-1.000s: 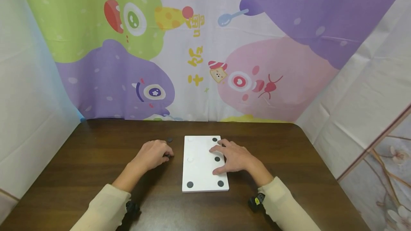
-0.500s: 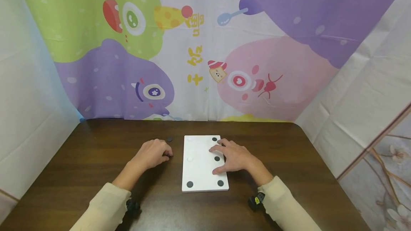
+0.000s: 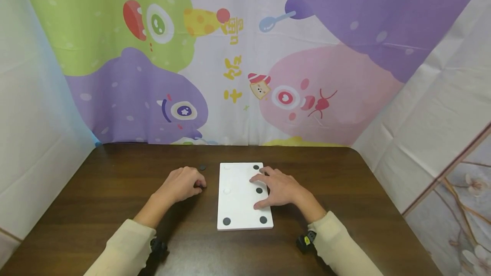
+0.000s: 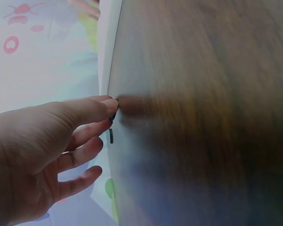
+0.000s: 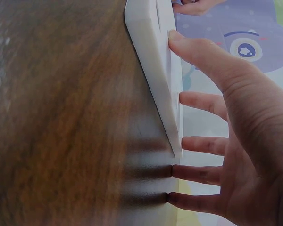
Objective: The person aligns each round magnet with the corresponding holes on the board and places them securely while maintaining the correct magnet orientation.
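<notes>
A white rectangular board (image 3: 242,208) lies on the table with several black discs set in it, such as the one at its near left corner (image 3: 226,221). Two pale round recesses show along its left side, one being the middle recess (image 3: 227,191). My left hand (image 3: 183,184) is low over the table left of the board. Its thumb and index fingertip pinch a small dark disc (image 4: 114,116), mostly covered by the fingers. My right hand (image 3: 281,188) rests spread over the board's right edge, thumb and fingertips touching the board and the table beyond.
A loose black disc (image 3: 202,167) lies on the table behind my left hand. The brown wooden table (image 3: 326,242) ends at a cartoon-printed curtain (image 3: 245,127), with pale cloth walls on both sides.
Almost nothing differs. Both hands hold their places, and the slight shift of the whole scene comes from the head camera.
</notes>
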Motion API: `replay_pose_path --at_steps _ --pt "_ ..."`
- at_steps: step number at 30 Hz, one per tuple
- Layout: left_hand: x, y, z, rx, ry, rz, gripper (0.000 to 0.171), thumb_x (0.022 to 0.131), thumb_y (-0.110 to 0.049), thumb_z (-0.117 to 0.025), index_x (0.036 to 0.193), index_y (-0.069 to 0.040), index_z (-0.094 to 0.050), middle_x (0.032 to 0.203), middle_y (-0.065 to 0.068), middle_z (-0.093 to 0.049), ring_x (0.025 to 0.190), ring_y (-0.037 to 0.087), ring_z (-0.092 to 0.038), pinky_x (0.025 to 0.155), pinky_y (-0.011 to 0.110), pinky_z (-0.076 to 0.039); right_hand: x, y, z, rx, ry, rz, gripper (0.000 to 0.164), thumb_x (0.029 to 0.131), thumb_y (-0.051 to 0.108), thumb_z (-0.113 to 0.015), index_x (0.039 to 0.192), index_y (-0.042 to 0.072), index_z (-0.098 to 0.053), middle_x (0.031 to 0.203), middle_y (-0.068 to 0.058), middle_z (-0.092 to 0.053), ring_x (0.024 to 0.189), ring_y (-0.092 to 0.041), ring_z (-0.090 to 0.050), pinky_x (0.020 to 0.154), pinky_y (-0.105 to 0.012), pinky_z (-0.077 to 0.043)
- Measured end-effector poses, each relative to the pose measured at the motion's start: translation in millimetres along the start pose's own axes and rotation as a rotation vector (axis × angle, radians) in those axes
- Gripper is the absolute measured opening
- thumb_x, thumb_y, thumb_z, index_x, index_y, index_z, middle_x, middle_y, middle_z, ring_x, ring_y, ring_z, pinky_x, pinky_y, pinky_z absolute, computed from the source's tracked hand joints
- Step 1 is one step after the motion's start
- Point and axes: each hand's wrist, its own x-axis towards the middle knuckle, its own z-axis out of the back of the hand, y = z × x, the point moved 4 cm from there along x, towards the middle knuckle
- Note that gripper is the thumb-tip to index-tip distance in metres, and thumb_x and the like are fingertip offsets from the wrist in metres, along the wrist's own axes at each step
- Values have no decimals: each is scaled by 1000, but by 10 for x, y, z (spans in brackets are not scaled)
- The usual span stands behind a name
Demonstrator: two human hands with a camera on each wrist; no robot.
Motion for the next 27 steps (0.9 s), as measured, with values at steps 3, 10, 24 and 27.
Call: replay_pose_path --at_steps 3,10,24,27 --pt "23 99 -90 5 -40 -32 13 92 -15 -93 97 -25 -87 99 -4 -82 90 20 -76 75 44 -63 -1 0 -1 2 2 -3 81 86 65 -91 156 34 -64 172 -14 -51 149 -39 -56 110 -71 -55" --pt "56 246 -225 36 -84 -71 16 91 -17 -94 98 -27 -85 96 -4 -78 85 18 -72 72 42 -61 3 -4 2 4 -5 2 80 86 65 -90 155 35 -65 172 -13 -51 148 -38 -57 110 -71 -55" --pt "-16 26 16 -7 8 41 12 92 -16 -92 98 -25 -88 97 -6 -82 88 14 -74 75 40 -62 -9 5 -1 17 0 3 81 86 65 -90 156 33 -65 172 -14 -50 148 -39 -57 110 -71 -55" --pt "-15 35 32 -9 0 38 12 91 -16 -92 98 -25 -88 97 -5 -83 88 14 -74 75 41 -62 -9 12 0 13 -2 4 81 86 64 -90 156 32 -65 172 -14 -51 148 -39 -57 110 -71 -55"
